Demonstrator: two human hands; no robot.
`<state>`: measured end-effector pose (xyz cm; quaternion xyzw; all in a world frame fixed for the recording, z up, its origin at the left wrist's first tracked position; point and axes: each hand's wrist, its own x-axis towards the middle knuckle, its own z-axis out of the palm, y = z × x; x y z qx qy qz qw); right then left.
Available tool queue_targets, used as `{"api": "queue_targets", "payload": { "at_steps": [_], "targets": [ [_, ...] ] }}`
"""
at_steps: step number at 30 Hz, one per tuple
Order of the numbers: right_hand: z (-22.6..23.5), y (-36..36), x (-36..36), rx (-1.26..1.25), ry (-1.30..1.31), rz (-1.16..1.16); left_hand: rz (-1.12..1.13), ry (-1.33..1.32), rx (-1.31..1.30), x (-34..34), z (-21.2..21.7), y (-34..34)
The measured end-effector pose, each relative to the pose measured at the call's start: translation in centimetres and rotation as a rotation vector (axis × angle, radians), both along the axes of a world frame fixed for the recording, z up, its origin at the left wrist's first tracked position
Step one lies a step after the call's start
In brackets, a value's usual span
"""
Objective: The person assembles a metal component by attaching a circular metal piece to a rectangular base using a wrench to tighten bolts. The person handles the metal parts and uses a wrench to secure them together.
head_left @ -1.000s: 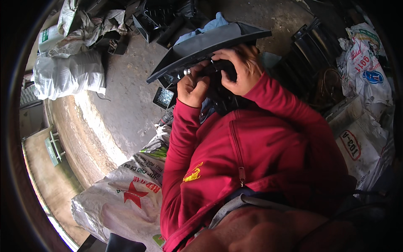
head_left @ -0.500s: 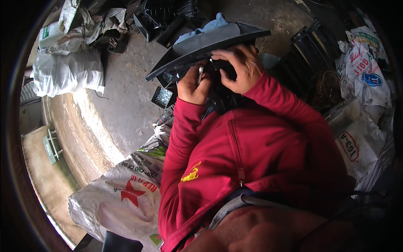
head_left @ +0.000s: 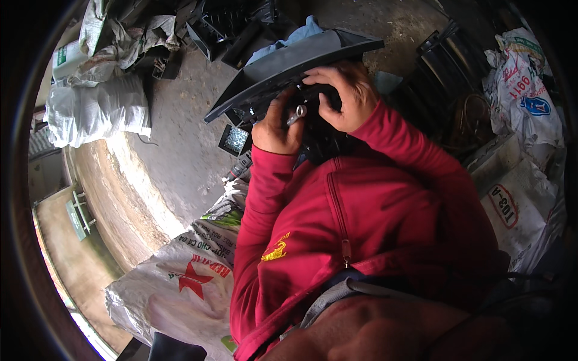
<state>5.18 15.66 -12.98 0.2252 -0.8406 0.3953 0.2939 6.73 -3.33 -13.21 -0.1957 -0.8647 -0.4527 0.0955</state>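
My left hand (head_left: 277,127) is closed round a silver metal tool with a round, hollow-looking end (head_left: 297,114), which sticks out beside the thumb. Above both hands is a long dark-grey plastic panel (head_left: 301,59), tilted, its underside toward me. My right hand (head_left: 351,99) is at the panel's underside, index finger stretched along it and thumb held apart. Small shiny fasteners show close to the fingertips. Dark parts beneath the panel are in shadow, and the other right-hand fingers are partly hidden.
A small black tray of shiny fasteners (head_left: 233,139) stands left of my left hand, a power tool (head_left: 241,165) below it. White sacks (head_left: 180,289) lie at lower left and right (head_left: 522,96). Black plastic parts (head_left: 232,27) and a blue cloth (head_left: 289,41) are beyond the panel.
The silver tool has turned in my left hand, so its round end now shows more fully. The panel sits slightly further left in the picture. My right hand stays at the panel.
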Motion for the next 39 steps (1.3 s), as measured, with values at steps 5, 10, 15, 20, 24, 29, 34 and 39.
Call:
{"api": "queue_targets", "payload": {
  "at_steps": [5,10,15,20,24,29,34,39],
  "targets": [
    [0.4,-0.2,0.2,0.063,-0.023,-0.045,0.040,-0.056,0.049,0.3,0.1,0.0],
    [0.2,-0.3,0.1,0.056,-0.034,-0.036,0.051,-0.001,-0.019,-0.1,0.1,-0.4],
    [0.6,-0.5,0.3,0.099,-0.055,-0.036,0.087,0.018,-0.145,0.1,0.5,-0.2],
    [0.9,-0.6,0.6,0.089,-0.068,-0.013,0.068,-0.071,0.013,0.0,0.7,-0.1],
    [-0.3,-0.2,-0.1,-0.080,-0.046,0.028,0.085,-0.131,0.026,0.1,0.8,-0.3],
    [1.1,-0.6,0.6,0.093,-0.067,0.010,0.094,-0.117,-0.001,0.1,0.8,0.0],
    [0.6,-0.5,0.2,0.023,-0.030,-0.023,0.096,-0.168,0.128,0.0,0.7,0.0],
    [1.2,-0.7,0.4,0.081,-0.055,0.039,0.079,-0.136,0.056,0.0,0.5,-0.3]
  ]
}}
